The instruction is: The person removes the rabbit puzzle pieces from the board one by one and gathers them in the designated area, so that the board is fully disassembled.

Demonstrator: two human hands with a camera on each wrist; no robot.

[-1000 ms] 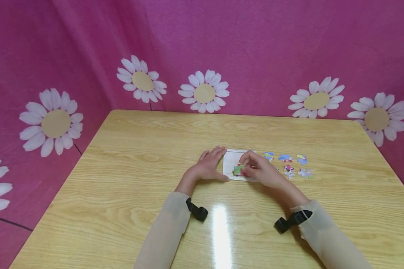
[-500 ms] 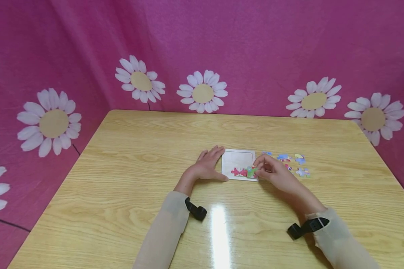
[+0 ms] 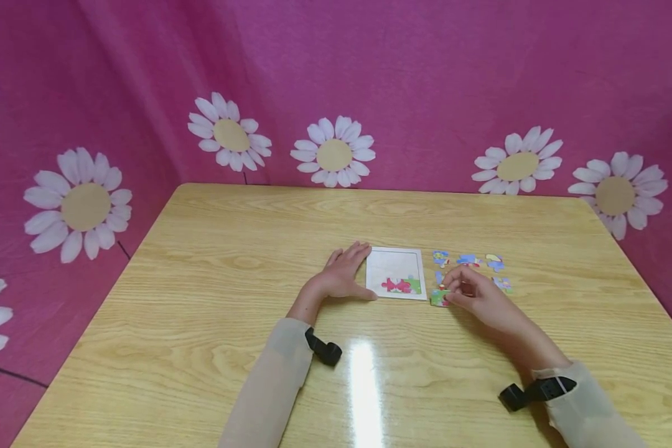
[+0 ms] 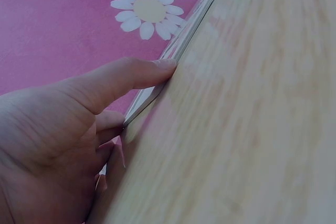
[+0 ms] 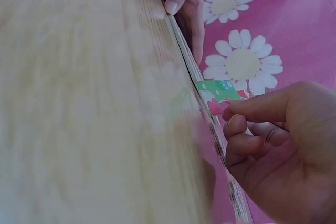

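Note:
A square white puzzle tray (image 3: 392, 264) lies on the table, with joined red and green jigsaw pieces (image 3: 401, 285) along its lower right part. My left hand (image 3: 341, 274) rests at the tray's left side, fingers at the far corner and thumb (image 4: 157, 66) touching the near edge. Just right of the tray, thumb and fingertips of my right hand (image 3: 484, 302) pinch a green and pink jigsaw piece (image 3: 438, 298). In the right wrist view the same piece (image 5: 216, 92) sticks out from the fingertips, partly hidden by them.
Several loose jigsaw pieces, among them a blue and red one (image 3: 467, 259) and a lilac one (image 3: 503, 285), lie right of the tray; my right hand covers some. A pink daisy-print curtain (image 3: 425, 93) hangs behind the wooden table (image 3: 229, 249).
My right hand has moved right with the pinched piece, from over the tray to beyond its right edge. This uncovers the red and green pieces in the tray. The left hand stays at the tray.

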